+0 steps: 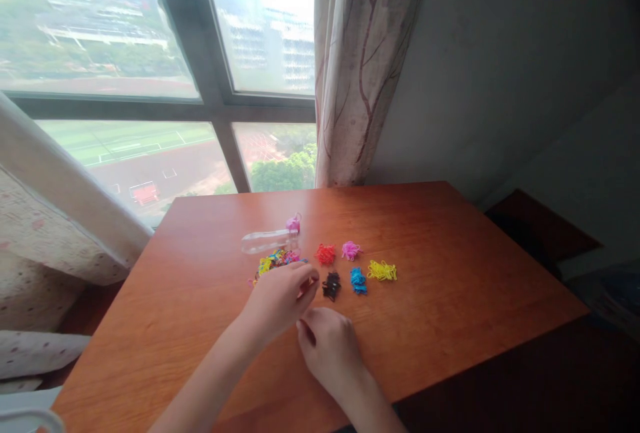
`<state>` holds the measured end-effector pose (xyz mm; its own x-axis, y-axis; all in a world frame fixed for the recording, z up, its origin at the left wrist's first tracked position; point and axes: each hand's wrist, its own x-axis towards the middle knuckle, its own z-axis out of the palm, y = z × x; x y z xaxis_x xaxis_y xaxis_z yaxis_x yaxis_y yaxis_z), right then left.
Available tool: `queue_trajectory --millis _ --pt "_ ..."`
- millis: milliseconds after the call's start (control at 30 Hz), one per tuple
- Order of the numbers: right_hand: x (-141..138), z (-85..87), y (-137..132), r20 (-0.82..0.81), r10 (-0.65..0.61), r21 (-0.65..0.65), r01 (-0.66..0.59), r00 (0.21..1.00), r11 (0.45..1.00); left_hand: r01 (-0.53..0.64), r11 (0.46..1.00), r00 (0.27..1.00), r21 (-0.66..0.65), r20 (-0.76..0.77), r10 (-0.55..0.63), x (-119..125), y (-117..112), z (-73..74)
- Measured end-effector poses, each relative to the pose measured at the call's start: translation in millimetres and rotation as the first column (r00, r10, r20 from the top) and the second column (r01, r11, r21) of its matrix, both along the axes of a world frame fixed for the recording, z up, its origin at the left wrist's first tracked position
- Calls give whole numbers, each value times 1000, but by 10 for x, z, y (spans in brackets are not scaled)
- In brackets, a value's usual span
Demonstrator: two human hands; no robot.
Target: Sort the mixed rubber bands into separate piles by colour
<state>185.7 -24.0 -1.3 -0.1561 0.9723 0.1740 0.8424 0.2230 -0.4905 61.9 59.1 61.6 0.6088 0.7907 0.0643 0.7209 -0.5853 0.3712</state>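
My left hand is closed in a pinch just left of a small pile of black rubber bands; whatever its fingertips hold is too small to make out. Below it, close to the left fingers, my right hand is curled shut with its fingertips hidden. A mixed heap of coloured rubber bands lies behind my left hand, partly covered by it. Sorted by colour to the right are red bands, pink bands, blue bands and yellow bands.
Behind the mixed heap, a clear plastic container lies on its side by a pink piece. The brown wooden table reaches to the window. Curtains hang at both sides of the glass.
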Motion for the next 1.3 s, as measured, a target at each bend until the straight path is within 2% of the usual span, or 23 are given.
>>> queue_trajectory --millis 133,300,500,667,800,1133,1300 --pt "-11 -8 -7 -62 12 40 -9 998 999 -136 990 986 -48 91 140 -370 -167 -88" --pt "-22 -5 -6 -61 9 40 -6 998 999 -194 974 970 -113 126 208 -571 -339 -267" --pt "-29 -21 11 -57 -11 44 14 998 999 -199 965 970 -168 104 218 -614 -470 -399" --pt "-36 -28 34 -30 -29 50 31 999 998 -200 968 974 -150 75 212 -613 -518 -449" --pt "-41 -10 48 -11 -35 53 35 999 998 -210 971 968 -115 118 224 -615 -523 -483" --pt "-80 14 94 6 -23 41 23 1000 999 -211 973 964 -89 145 222 -602 -520 -456" --pt "-165 25 202 33 -4 39 3 999 999 -194 976 974 -99 99 203 -612 -516 -460"
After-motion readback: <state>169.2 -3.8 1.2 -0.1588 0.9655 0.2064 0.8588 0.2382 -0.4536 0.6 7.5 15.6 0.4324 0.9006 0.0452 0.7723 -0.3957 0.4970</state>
